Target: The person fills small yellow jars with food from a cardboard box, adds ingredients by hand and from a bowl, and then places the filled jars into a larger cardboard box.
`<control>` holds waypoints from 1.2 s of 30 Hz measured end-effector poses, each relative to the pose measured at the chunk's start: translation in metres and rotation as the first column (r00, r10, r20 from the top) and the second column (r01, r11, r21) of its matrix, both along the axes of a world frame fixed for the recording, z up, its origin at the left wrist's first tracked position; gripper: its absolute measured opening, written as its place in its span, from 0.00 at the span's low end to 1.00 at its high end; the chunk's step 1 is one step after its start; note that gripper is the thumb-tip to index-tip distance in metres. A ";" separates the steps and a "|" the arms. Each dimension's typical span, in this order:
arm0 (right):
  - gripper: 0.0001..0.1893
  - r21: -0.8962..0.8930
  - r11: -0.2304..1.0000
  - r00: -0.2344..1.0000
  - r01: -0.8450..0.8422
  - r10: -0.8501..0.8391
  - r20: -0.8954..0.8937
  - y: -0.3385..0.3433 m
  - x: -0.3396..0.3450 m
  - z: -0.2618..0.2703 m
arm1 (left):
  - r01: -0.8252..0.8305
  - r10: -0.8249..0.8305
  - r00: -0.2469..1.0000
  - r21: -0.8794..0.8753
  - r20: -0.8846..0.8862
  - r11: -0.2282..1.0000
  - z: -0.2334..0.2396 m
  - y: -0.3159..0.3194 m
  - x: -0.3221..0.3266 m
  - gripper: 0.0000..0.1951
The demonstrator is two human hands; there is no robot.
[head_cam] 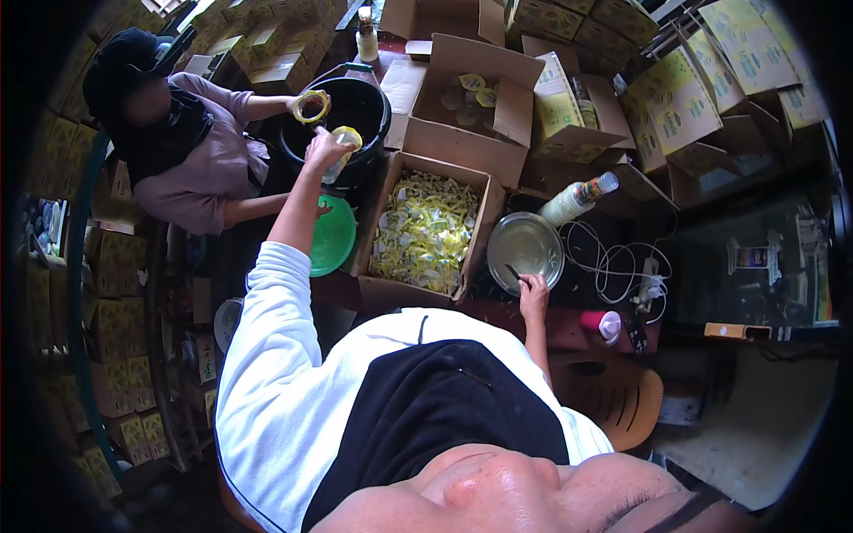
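My left hand [326,152] reaches out over the black bucket [381,110], holding a clear plastic cup [348,138] with a yellow rim. Next to it, a co-worker's hand holds another yellow-rimmed container [311,106]; their other hand is at the green plastic basin [333,236]. My right hand [534,293] grips a small dark-bladed knife [512,272] at the near edge of a round clear basin [525,250] of cloudy liquid. Between my arms stands a cardboard box [493,213] full of yellow and clear plastic scraps [426,233].
A stack of clear cups [578,198] leans behind the round basin. White cables and a power strip [648,283] lie right, near a pink-and-white object [602,326]. Open cartons [466,153] stand behind. The co-worker [180,140] is at left. An orange chair [620,400] stands at lower right.
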State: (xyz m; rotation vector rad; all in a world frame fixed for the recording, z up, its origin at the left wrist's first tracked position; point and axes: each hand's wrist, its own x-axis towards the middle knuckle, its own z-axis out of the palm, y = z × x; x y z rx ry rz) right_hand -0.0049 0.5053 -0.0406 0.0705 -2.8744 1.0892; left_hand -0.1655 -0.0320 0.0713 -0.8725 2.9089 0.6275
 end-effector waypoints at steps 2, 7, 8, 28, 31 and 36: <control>0.07 -0.010 1.000 1.000 -0.005 0.005 0.008 0.001 0.003 -0.006 | 0.047 -0.047 0.997 -0.004 0.067 0.999 0.000 -0.003 -0.003 0.49; 0.09 -0.072 0.995 0.994 -0.069 0.075 0.084 -0.010 0.006 -0.004 | 0.200 -0.173 0.959 -0.098 0.226 0.975 0.006 -0.011 -0.003 0.36; 0.09 -0.075 0.992 0.990 -0.098 0.104 0.090 -0.012 0.008 -0.004 | 0.237 -0.215 0.943 -0.059 0.253 0.970 0.008 -0.010 -0.001 0.31; 0.08 0.119 0.948 0.936 -0.297 0.263 0.236 -0.034 0.038 -0.042 | 0.101 -0.139 0.930 -0.128 -0.341 0.987 0.058 0.014 0.064 0.19; 0.08 0.118 0.954 0.948 -0.275 0.248 0.201 -0.032 0.042 -0.050 | 0.078 -0.124 0.899 -0.124 -0.421 0.989 0.048 0.016 0.065 0.20; 0.10 0.140 0.945 0.946 -0.297 0.271 0.177 -0.028 0.044 -0.059 | 0.095 -0.151 0.920 -0.169 -0.361 0.981 0.022 0.017 0.070 0.20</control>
